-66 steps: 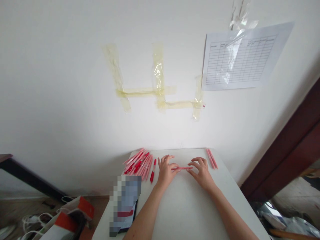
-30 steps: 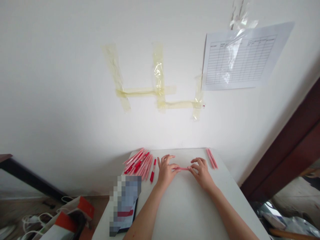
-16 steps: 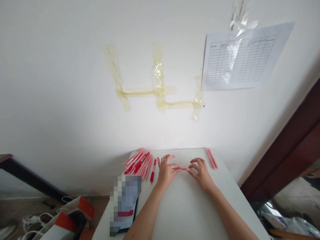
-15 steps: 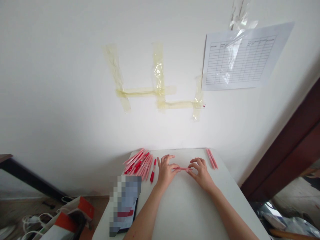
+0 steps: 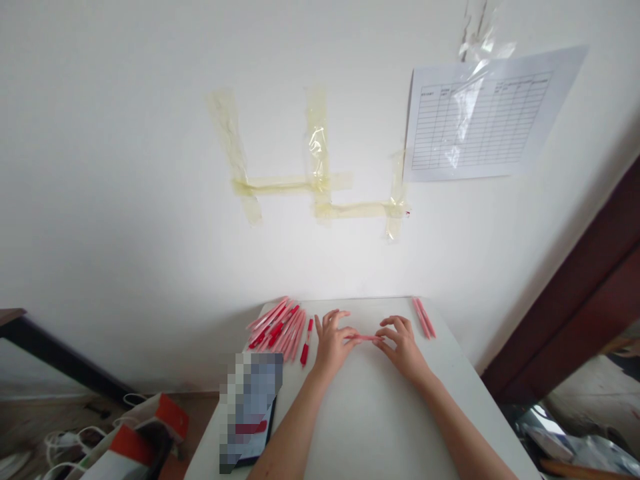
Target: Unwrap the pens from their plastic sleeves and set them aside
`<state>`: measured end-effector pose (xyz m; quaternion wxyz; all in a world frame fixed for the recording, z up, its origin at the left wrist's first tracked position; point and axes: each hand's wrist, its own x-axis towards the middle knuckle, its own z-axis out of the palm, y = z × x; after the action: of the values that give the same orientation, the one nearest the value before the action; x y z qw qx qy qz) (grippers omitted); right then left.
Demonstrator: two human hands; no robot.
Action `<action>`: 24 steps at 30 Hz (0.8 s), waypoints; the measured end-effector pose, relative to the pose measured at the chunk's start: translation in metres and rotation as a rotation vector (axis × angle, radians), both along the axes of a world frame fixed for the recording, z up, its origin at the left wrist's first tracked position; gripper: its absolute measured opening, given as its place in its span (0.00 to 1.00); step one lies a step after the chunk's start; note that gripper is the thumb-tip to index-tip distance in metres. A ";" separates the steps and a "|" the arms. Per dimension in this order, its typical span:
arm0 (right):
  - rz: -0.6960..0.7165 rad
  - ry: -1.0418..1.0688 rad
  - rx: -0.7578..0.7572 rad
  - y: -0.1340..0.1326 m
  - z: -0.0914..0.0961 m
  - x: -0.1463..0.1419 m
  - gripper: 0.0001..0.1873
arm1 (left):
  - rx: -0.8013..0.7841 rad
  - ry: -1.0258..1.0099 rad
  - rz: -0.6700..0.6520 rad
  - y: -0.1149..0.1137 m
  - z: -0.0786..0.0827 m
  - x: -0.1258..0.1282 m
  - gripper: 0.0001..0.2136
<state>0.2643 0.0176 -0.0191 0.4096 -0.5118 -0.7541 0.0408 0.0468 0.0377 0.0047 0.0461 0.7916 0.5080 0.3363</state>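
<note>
Between my two hands a pink pen [image 5: 367,338] is held level, just above the white table [image 5: 370,413]. My left hand [image 5: 331,341] pinches its left end between thumb and forefinger, the other fingers raised. On the right end, my right hand [image 5: 400,343] closes thumb and fingertips in the same way. Left of my left hand lies a single red pen [image 5: 307,343]. Beside that is a heap of pink and red pens [image 5: 280,327]. Two pink pens [image 5: 424,318] lie side by side to the right of my right hand.
A phone [image 5: 255,427] with a blurred screen lies at the table's left edge. Behind the table rises a white wall [image 5: 150,167] with yellowed tape [image 5: 285,188] and a taped printed sheet [image 5: 480,123]. Orange-and-white bags [image 5: 150,427] stand low on the left.
Both hands keep nearly the same place with the pink pen between them. The other pens have not moved.
</note>
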 end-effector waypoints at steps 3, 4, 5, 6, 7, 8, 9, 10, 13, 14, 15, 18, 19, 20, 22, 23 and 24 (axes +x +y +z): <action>-0.022 0.008 0.023 0.002 -0.002 0.001 0.10 | -0.007 -0.002 0.013 0.001 -0.001 0.000 0.08; -0.034 0.011 0.031 0.003 -0.003 0.001 0.10 | -0.014 -0.003 0.017 0.001 -0.001 0.000 0.10; -0.045 0.015 0.039 0.003 -0.004 0.002 0.10 | -0.023 -0.003 0.019 0.001 -0.001 0.000 0.10; -0.055 0.018 0.045 0.004 -0.005 0.002 0.11 | -0.031 -0.002 0.020 0.001 -0.001 0.000 0.10; -0.062 0.020 0.047 0.004 -0.005 0.003 0.11 | -0.037 0.000 0.020 0.001 0.000 0.000 0.09; -0.065 0.022 0.047 0.005 -0.005 0.003 0.12 | -0.041 0.002 0.019 0.001 0.001 0.000 0.07; -0.064 0.022 0.043 0.005 -0.006 0.003 0.12 | -0.042 0.002 0.018 0.000 0.001 0.000 0.06; -0.057 0.020 0.034 0.005 -0.006 0.004 0.12 | -0.040 0.001 0.019 0.000 0.002 0.000 0.05; -0.038 0.004 -0.003 0.005 -0.006 0.005 0.13 | -0.029 -0.001 0.016 -0.001 0.003 0.000 0.05; -0.037 -0.003 -0.014 0.005 -0.006 0.005 0.14 | -0.024 -0.001 0.013 -0.001 0.002 0.000 0.05; -0.038 -0.009 -0.023 0.005 -0.006 0.005 0.14 | -0.020 -0.002 0.009 -0.001 0.002 0.000 0.05; -0.047 -0.023 -0.037 0.004 -0.006 0.004 0.14 | -0.012 -0.010 -0.007 -0.001 0.002 0.000 0.04; -0.047 -0.027 -0.042 0.004 -0.006 0.004 0.15 | -0.010 -0.014 -0.012 -0.001 0.002 0.001 0.04; -0.046 -0.031 -0.050 0.004 -0.006 0.003 0.16 | -0.009 -0.017 -0.015 -0.001 0.002 0.001 0.04; -0.039 -0.036 -0.072 0.003 -0.004 0.001 0.20 | -0.007 -0.019 -0.014 -0.001 0.002 0.000 0.04; -0.034 -0.038 -0.083 0.003 -0.003 0.001 0.23 | -0.007 -0.017 -0.012 -0.001 0.003 0.000 0.05; -0.030 -0.040 -0.091 0.002 -0.002 0.000 0.24 | -0.009 -0.013 -0.009 -0.001 0.003 0.000 0.05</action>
<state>0.2644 0.0197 -0.0216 0.3715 -0.5416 -0.7518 0.0587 0.0471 0.0369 0.0077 0.0545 0.7914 0.5058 0.3388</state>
